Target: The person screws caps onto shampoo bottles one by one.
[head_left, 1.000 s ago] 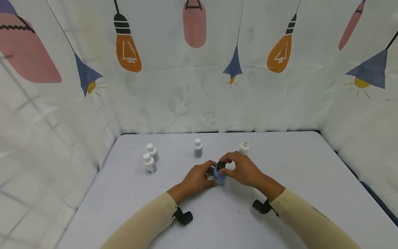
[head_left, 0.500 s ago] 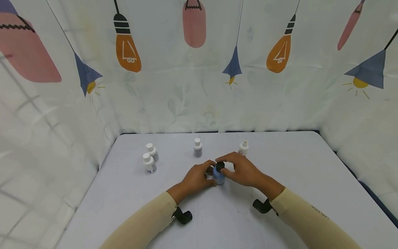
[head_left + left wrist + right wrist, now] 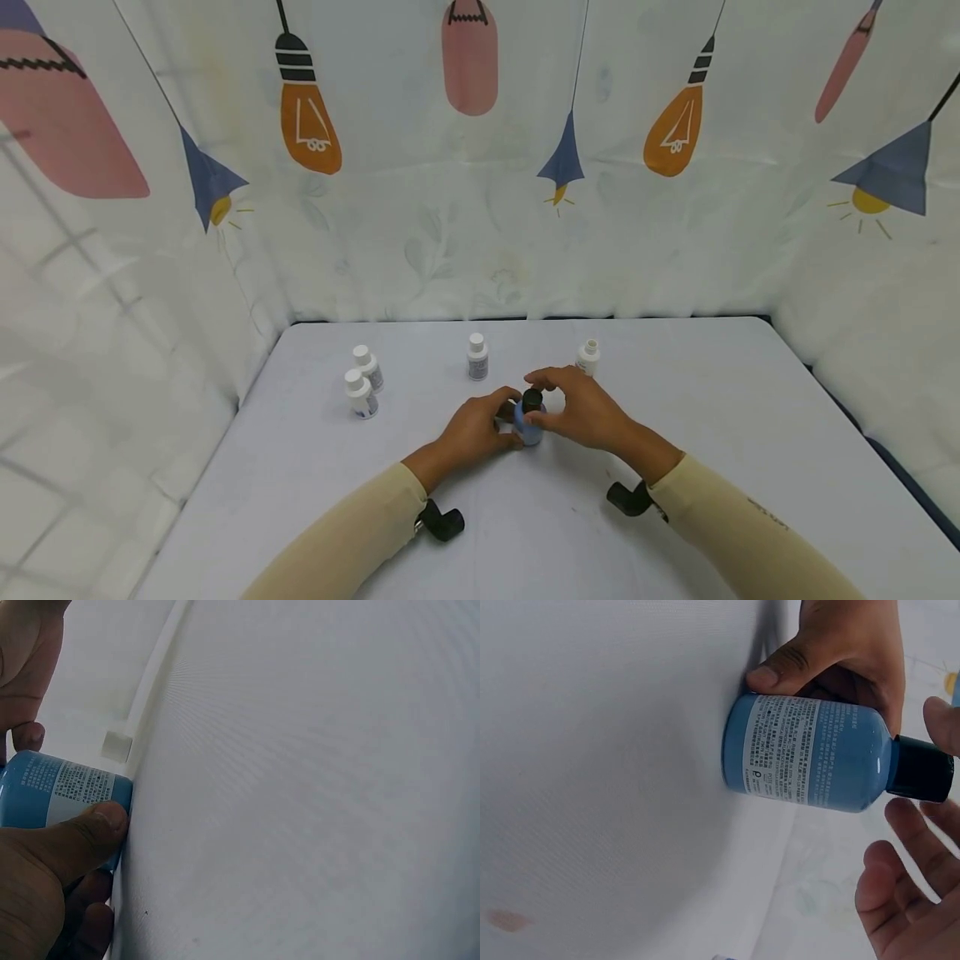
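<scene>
A blue bottle (image 3: pixel 531 432) with a black screw cap (image 3: pixel 532 399) stands upright on the white table. My left hand (image 3: pixel 474 430) grips it low on its side, thumb across the printed label in the left wrist view. Above, my right hand (image 3: pixel 583 408) has its thumb and fingers on opposite sides of the cap. The right wrist view shows the bottle body (image 3: pixel 844 757) whole, the cap (image 3: pixel 921 769) seated on its neck and the right thumb (image 3: pixel 941 724) at the cap's edge. Part of the left fingers is hidden behind the bottle.
Two white capped bottles, a front one (image 3: pixel 362 395) and a rear one (image 3: pixel 368 367), stand close together at left. Another white capped bottle (image 3: pixel 477 358) stands at the back middle. An uncapped white bottle (image 3: pixel 588 354) is just behind my right hand. Patterned cloth (image 3: pixel 390 208) encloses the table.
My right fingers and thumb have shifted slightly round the cap, away and back. The left hand and the blue bottle have stayed in place.
</scene>
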A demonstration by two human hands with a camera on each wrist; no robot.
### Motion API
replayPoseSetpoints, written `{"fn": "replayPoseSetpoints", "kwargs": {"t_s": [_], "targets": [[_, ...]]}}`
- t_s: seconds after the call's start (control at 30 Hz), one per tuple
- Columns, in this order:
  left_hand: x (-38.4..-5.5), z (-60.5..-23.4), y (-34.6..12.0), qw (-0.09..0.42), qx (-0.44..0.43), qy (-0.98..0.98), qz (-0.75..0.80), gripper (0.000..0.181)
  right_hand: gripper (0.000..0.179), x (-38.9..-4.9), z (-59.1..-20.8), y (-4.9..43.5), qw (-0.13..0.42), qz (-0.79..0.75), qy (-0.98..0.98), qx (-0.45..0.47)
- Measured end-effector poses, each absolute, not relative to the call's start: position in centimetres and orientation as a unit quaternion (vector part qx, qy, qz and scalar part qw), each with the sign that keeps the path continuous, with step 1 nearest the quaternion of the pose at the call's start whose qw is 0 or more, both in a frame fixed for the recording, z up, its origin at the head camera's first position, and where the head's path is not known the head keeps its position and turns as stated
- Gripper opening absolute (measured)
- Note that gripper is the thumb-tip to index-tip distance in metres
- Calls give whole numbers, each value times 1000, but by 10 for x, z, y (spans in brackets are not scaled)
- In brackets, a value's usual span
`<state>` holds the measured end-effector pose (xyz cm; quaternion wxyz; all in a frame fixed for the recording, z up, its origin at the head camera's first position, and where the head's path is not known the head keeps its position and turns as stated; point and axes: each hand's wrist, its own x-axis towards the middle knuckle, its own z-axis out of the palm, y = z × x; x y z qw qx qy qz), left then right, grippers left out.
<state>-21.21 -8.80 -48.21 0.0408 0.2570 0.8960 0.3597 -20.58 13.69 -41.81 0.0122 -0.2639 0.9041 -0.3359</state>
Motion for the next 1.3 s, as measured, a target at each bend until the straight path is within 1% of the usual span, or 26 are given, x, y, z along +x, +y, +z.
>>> {"fn": "replayPoseSetpoints", "kwargs": {"t_s": [0.07, 0.2, 0.4, 0.53, 0.67, 0.77, 0.83, 0.93, 1.0, 1.13, 1.3], "targets": [[-212, -483, -88, 41, 257, 896, 359, 61, 54, -206, -418, 139, 10, -339, 896, -286], [-212, -484, -87, 37, 258, 899, 353, 62, 45, -206, -418, 141, 3, -340, 886, -315], [-212, -483, -87, 39, 257, 897, 357, 61, 32, -207, -416, 136, 2, -335, 902, -271], [-213, -483, -87, 42, 254, 897, 359, 60, 33, -207, -416, 133, 8, -334, 911, -241], [-213, -484, -87, 41, 255, 897, 360, 59, 42, -206, -416, 133, 12, -338, 912, -233], [-212, -483, -87, 42, 256, 895, 364, 59, 52, -206, -417, 137, 5, -339, 906, -253], [-212, -483, -87, 41, 257, 894, 365, 60, 54, -206, -417, 140, 1, -340, 898, -278], [-212, -483, -88, 40, 257, 894, 364, 61, 49, -206, -417, 143, 2, -345, 885, -311], [-212, -483, -87, 40, 258, 894, 364, 62, 44, -205, -417, 143, 3, -346, 884, -315], [-212, -483, -87, 41, 256, 894, 365, 62, 36, -205, -417, 140, 2, -341, 896, -283], [-211, -481, -86, 45, 252, 895, 365, 62, 35, -206, -416, 135, 4, -327, 914, -241]]}}
